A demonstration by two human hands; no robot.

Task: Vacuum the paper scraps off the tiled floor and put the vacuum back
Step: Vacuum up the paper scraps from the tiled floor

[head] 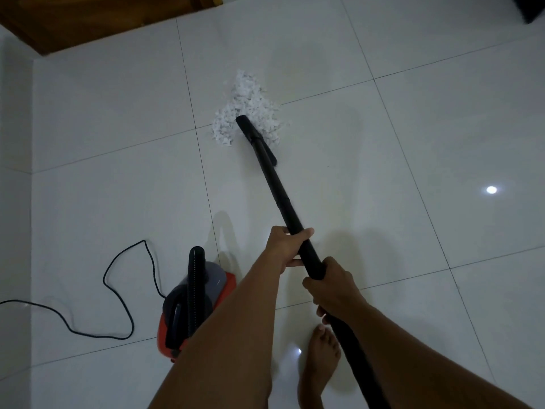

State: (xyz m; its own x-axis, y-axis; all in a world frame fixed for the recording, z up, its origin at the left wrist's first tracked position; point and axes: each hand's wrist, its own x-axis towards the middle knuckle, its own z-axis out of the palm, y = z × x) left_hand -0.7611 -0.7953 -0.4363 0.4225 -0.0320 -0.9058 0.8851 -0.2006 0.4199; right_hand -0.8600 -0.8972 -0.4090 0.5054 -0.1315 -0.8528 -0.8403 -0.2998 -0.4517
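Observation:
A heap of white paper scraps (pixel 246 106) lies on the white tiled floor (pixel 383 143) ahead of me. The vacuum's black floor nozzle (pixel 254 137) rests against the near right edge of the heap. A long black wand (pixel 280 196) runs from the nozzle back to me. My left hand (pixel 284 247) grips the wand higher up, and my right hand (pixel 331 286) holds it just behind, where the wand meets the hose. The red and grey vacuum body (pixel 191 305) sits on the floor to my lower left, hose rising from its top.
A black power cord (pixel 118 290) loops across the tiles left of the vacuum body. A wooden door (pixel 88 19) closes the far left corner, with a white wall along the left. My bare foot (pixel 320 358) stands below the wand. A dark object (pixel 530 7) sits at the top right.

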